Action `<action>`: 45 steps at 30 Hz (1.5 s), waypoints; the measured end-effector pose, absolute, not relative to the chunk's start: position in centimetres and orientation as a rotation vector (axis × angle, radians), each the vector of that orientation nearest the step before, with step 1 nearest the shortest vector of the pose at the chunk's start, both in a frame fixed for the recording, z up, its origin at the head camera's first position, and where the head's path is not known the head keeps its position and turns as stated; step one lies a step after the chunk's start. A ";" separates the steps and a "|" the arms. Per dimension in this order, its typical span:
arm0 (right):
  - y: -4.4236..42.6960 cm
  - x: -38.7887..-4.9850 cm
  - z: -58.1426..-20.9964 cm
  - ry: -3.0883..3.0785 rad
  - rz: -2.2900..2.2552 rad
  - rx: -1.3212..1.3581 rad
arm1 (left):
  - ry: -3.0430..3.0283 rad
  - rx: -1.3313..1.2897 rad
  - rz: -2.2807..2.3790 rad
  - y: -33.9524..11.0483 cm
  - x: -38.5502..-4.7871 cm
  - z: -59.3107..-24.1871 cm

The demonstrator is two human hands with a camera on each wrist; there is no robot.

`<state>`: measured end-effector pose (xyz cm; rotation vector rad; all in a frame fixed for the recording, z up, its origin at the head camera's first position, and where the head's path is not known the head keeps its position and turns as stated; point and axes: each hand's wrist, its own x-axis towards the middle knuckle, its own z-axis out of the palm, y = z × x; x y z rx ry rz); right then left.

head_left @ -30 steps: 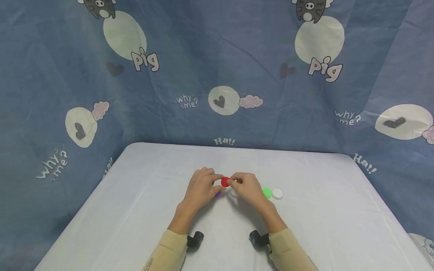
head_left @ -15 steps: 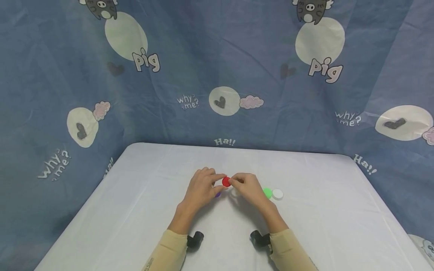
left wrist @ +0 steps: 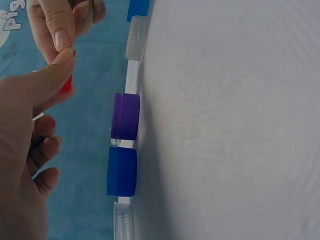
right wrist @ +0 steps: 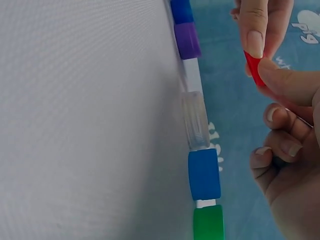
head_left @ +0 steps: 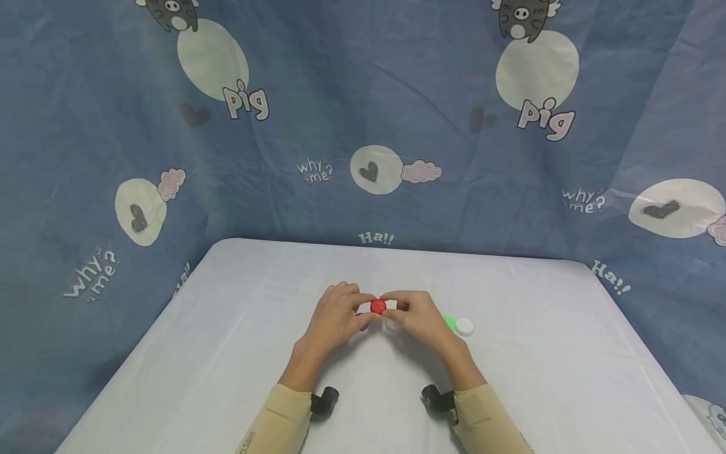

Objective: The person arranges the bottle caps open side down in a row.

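Both left hand (head_left: 337,315) and right hand (head_left: 420,318) pinch a red cap (head_left: 378,306) well inside the white table (head_left: 544,353) edges.

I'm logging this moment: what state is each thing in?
Red disc: raised above the table
Left hand: pinching the red disc
Right hand: also pinching it
Purple cap: flat on table
Blue caps: flat on table
Clear caps: flat on table
Green cap: flat on table
White cap: flat on table
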<state>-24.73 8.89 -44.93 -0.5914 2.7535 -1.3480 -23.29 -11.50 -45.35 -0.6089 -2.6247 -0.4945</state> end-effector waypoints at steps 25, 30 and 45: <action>8.6 -24.7 -45.8 2.803 -1.303 -0.611 | -2.626 -0.571 -0.461 -11.2 -23.5 -46.1; 8.4 -24.6 -45.7 2.859 -1.200 -0.615 | -2.670 -0.547 -0.438 -11.0 -23.5 -46.1; 7.8 -24.5 -45.8 2.963 -0.943 -0.624 | -2.780 -0.506 -0.421 -10.6 -23.6 -46.7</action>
